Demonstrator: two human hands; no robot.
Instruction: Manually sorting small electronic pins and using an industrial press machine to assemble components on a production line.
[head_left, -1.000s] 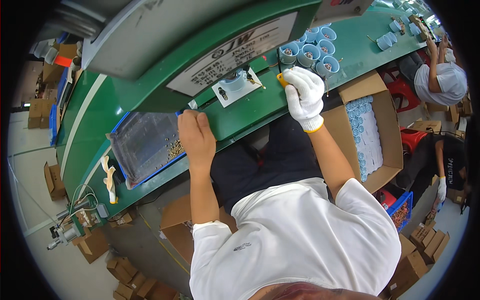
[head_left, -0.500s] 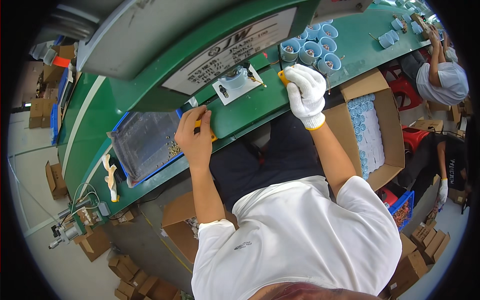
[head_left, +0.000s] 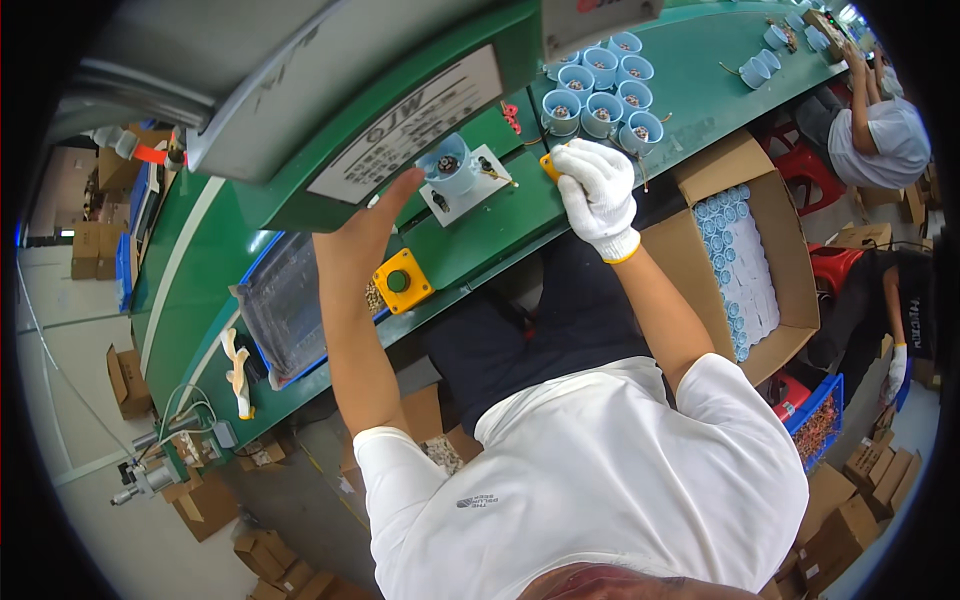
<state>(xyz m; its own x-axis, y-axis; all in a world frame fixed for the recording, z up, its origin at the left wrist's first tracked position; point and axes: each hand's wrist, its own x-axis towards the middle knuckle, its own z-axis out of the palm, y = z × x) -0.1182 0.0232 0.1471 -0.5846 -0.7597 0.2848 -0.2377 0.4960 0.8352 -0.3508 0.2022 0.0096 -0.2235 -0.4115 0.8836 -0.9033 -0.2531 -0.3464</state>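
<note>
My bare left hand (head_left: pixel 375 228) reaches up across the green bench (head_left: pixel 690 80). Its fingertips are at the left side of a light blue cup-shaped part (head_left: pixel 447 166). That part stands on a small white fixture plate (head_left: pixel 470 195). Whether the fingers grip the part is not visible. My right hand (head_left: pixel 598 185), in a white glove, is closed on a small yellow tool (head_left: pixel 549 165) just right of the plate. A yellow box with a green push button (head_left: pixel 400 282) sits below my left wrist.
Several light blue cups (head_left: pixel 600 85) stand grouped behind my right hand. A blue tray with a clear bag of small parts (head_left: pixel 285 310) lies at left. An open cardboard box of blue parts (head_left: pixel 745 260) is at right. A grey machine housing (head_left: pixel 330 90) overhangs. Other people (head_left: pixel 870 130) work at right.
My left hand moved from the blue tray past the yellow button box up to the white fixture plate, where a blue part now stands. My right hand stayed with the yellow tool.
</note>
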